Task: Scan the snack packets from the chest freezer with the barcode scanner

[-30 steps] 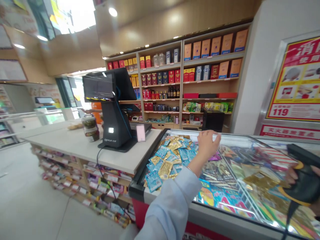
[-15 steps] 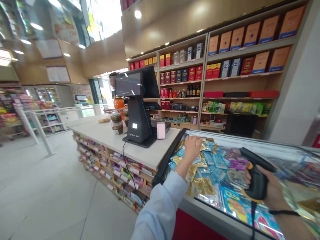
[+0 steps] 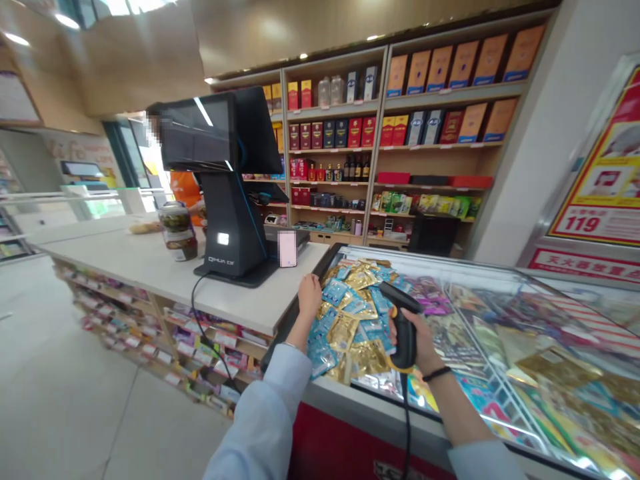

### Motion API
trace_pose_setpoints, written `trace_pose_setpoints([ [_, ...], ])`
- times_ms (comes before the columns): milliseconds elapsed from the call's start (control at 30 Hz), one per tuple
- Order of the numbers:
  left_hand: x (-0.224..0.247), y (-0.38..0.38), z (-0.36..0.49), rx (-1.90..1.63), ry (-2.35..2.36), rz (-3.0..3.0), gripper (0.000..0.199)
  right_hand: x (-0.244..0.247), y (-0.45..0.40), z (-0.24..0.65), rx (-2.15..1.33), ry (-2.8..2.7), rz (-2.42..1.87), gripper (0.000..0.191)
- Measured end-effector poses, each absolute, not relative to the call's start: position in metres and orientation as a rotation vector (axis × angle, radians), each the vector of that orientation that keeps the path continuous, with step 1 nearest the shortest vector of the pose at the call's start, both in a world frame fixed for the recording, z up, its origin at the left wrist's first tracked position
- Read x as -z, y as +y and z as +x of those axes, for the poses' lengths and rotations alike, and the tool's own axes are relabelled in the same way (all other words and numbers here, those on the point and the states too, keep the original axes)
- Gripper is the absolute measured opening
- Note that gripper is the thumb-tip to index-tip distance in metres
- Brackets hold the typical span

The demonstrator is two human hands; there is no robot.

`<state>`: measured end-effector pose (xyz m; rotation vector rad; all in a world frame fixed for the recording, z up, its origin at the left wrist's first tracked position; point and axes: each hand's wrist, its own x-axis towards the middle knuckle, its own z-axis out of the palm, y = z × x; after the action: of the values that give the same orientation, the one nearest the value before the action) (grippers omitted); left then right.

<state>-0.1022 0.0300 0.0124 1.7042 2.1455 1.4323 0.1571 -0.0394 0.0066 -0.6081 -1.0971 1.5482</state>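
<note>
My right hand [image 3: 424,339] is wrapped round the grip of a black and yellow barcode scanner [image 3: 403,337], its head pointing left over the freezer and its cable hanging down. My left hand [image 3: 310,295] is at the left rim of the chest freezer, beside the heap of packets. Its fingers are curled and turned away from me, so anything in them is hidden. Blue packets [image 3: 337,292] and gold packets [image 3: 369,359] lie piled on the freezer's left end, between my two hands.
A white counter [image 3: 245,303] adjoins the freezer [image 3: 320,388] on the left. On it stand a point-of-sale terminal [image 3: 220,227], a pink phone-like card [image 3: 287,249] and stacked clear jars [image 3: 177,232]. Behind the terminal is a person in orange [image 3: 185,189]. Shelves of boxes [image 3: 380,113] line the back.
My left hand has moved left from above the packets to the freezer's rim, its fingers more curled. My right hand has brought the scanner left, over the pile. The view has turned right.
</note>
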Motion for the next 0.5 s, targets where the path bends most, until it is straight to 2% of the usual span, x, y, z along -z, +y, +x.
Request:
trace_pose_setpoints([
  [233, 0.0, 0.027, -0.083, -1.0, 2.485, 1.854, 0.04, 0.002, -0.036, 0.164, -1.496, -1.038, -0.651, 0.037],
  [500, 0.0, 0.023, -0.075, -0.923, 2.421, 1.924, 0.066, -0.003, -0.039, 0.168, -1.449, -1.032, -0.618, 0.036],
])
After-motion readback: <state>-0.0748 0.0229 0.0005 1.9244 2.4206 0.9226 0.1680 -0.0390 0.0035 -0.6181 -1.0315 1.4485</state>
